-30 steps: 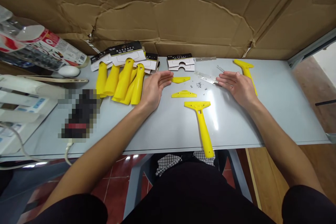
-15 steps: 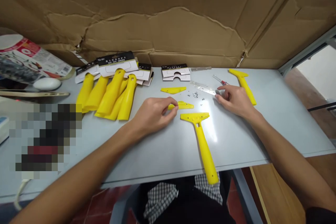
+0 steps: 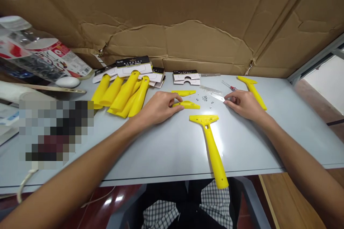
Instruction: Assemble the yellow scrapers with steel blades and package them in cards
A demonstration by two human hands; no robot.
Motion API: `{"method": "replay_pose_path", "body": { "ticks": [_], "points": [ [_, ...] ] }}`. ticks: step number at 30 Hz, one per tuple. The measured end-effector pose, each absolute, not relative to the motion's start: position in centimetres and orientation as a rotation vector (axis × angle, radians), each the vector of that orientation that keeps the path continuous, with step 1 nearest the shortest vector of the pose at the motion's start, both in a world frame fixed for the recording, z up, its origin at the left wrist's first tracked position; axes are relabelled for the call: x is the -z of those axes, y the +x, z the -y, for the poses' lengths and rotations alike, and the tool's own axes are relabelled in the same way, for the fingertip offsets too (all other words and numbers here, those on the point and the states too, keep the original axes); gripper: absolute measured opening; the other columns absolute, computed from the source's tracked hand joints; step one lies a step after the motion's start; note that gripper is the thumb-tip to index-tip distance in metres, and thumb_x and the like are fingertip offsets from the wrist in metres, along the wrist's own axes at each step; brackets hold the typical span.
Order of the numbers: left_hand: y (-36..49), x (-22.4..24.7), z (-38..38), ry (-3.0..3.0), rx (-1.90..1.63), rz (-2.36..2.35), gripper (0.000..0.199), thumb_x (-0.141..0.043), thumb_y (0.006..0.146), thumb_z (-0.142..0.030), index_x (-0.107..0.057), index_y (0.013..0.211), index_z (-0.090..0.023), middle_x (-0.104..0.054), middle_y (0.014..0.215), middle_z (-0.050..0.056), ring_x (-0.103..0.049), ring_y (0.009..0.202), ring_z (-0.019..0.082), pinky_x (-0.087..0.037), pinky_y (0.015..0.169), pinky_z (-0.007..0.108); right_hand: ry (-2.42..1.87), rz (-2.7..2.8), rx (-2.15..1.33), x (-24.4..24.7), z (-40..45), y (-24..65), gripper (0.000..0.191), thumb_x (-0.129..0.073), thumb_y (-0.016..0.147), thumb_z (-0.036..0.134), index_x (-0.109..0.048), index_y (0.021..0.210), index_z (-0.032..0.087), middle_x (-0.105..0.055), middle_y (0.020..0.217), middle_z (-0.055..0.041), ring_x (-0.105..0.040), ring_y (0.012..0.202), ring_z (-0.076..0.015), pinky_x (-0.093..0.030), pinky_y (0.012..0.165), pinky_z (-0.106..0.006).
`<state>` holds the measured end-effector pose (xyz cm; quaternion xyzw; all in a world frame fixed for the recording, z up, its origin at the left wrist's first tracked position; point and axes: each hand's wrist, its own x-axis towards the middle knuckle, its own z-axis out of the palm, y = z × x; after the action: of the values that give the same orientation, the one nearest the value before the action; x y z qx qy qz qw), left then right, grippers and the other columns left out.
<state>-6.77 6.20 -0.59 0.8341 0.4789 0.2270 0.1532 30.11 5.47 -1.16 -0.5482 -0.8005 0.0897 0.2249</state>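
Note:
My left hand (image 3: 165, 108) has its thumb and forefinger closed round the left end of a yellow plastic cover strip (image 3: 189, 105), which lies on the table. Just behind it is a second yellow strip (image 3: 185, 93), partly hidden by my fingers. My right hand (image 3: 243, 103) pinches the near end of a thin metal blade (image 3: 217, 96) between thumb and finger. Beside that blade rests another blade (image 3: 211, 89). Several small screws (image 3: 204, 98) lie between my hands. In front of them, a yellow scraper handle (image 3: 213, 146) points towards me, its end jutting past the table edge.
Several yellow handles (image 3: 125, 94) with printed cards (image 3: 133, 67) are piled at the left. More cards (image 3: 185, 77) lie at the back. Beyond my right hand are a screwdriver (image 3: 229, 86) and another yellow scraper handle (image 3: 254, 91). Cardboard (image 3: 172, 35) stands along the back edge.
The view has shifted slightly. My right fingers now grip one blade's end, and it lies apart from the blade beside it. My left thumb and forefinger are a little wider around the yellow strip.

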Motion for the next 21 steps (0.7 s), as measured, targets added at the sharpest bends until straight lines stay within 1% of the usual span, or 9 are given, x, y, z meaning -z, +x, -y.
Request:
{"method": "replay_pose_path", "body": {
  "ticks": [3, 5, 7, 10, 14, 17, 21],
  "points": [
    [-7.1, 0.6, -6.5, 2.388, -0.788, -1.41, 0.011, -0.072, 0.087, -0.034, -0.077, 0.087, -0.025, -0.06, 0.061, -0.002, -0.057, 0.057, 0.02, -0.041, 0.06, 0.034, -1.533, 2.198, -0.276, 1.2, -5.6, 30.2, 0.023, -0.07, 0.094, 0.041, -0.08, 0.1, 0.021, -0.071, 0.083, -0.0047, -0.064, 0.07, -0.0212, -0.048, 0.069, -0.039],
    [-7.3, 0.6, -6.8, 2.422, -0.859, -1.429, 0.009, -0.069, 0.085, -0.029, -0.076, 0.085, -0.025, -0.063, 0.064, -0.001, -0.06, 0.061, 0.021, -0.042, 0.062, 0.035, -1.537, 2.204, -0.28, 1.3, -5.6, 30.3, 0.022, -0.071, 0.094, 0.04, -0.079, 0.101, 0.021, -0.072, 0.084, -0.0041, -0.064, 0.07, -0.0204, -0.047, 0.069, -0.038],
    [-7.6, 0.9, -7.1, 2.481, -0.855, -1.429, 0.014, -0.065, 0.085, -0.027, -0.078, 0.088, -0.025, -0.067, 0.069, 0.001, -0.063, 0.065, 0.022, -0.044, 0.065, 0.036, -1.531, 2.217, -0.276, 1.3, -5.7, 30.3, 0.021, -0.07, 0.095, 0.04, -0.079, 0.102, 0.022, -0.072, 0.085, -0.0039, -0.063, 0.07, -0.0202, -0.046, 0.07, -0.037],
    [-8.0, 1.3, -7.4, 2.553, -0.748, -1.43, 0.021, -0.062, 0.088, -0.027, -0.082, 0.093, -0.025, -0.073, 0.076, 0.004, -0.066, 0.07, 0.024, -0.046, 0.067, 0.037, -1.52, 2.224, -0.278, 1.3, -5.7, 30.4, 0.021, -0.07, 0.095, 0.04, -0.079, 0.102, 0.022, -0.073, 0.085, -0.0044, -0.064, 0.072, -0.0206, -0.045, 0.069, -0.036],
    [-8.3, 1.2, -7.5, 2.603, -0.629, -1.463, 0.026, -0.061, 0.088, -0.028, -0.085, 0.097, -0.025, -0.078, 0.085, 0.007, -0.068, 0.078, 0.027, -0.049, 0.072, 0.039, -1.514, 2.217, -0.284, 1.3, -5.7, 30.5, 0.021, -0.071, 0.095, 0.04, -0.079, 0.103, 0.021, -0.073, 0.087, -0.0048, -0.064, 0.072, -0.0205, -0.046, 0.069, -0.035],
    [-8.3, 0.6, -7.2, 2.633, -0.504, -1.455, 0.031, -0.059, 0.088, -0.028, -0.086, 0.103, -0.024, -0.079, 0.09, 0.007, -0.069, 0.082, 0.027, -0.049, 0.076, 0.038, -1.506, 2.219, -0.277, 1.3, -5.7, 30.4, 0.021, -0.071, 0.095, 0.038, -0.078, 0.104, 0.02, -0.073, 0.089, -0.0055, -0.064, 0.072, -0.0201, -0.046, 0.071, -0.035],
    [-7.9, -0.1, -6.8, 2.61, -0.4, -1.448, 0.035, -0.06, 0.096, -0.039, -0.084, 0.112, -0.02, -0.078, 0.091, 0.008, -0.067, 0.082, 0.026, -0.046, 0.074, 0.036, -1.517, 2.188, -0.296, 1.2, -5.6, 30.3, 0.018, -0.072, 0.093, 0.036, -0.076, 0.099, 0.019, -0.074, 0.094, -0.0077, -0.063, 0.071, -0.0199, -0.046, 0.07, -0.036]
  ]
}}
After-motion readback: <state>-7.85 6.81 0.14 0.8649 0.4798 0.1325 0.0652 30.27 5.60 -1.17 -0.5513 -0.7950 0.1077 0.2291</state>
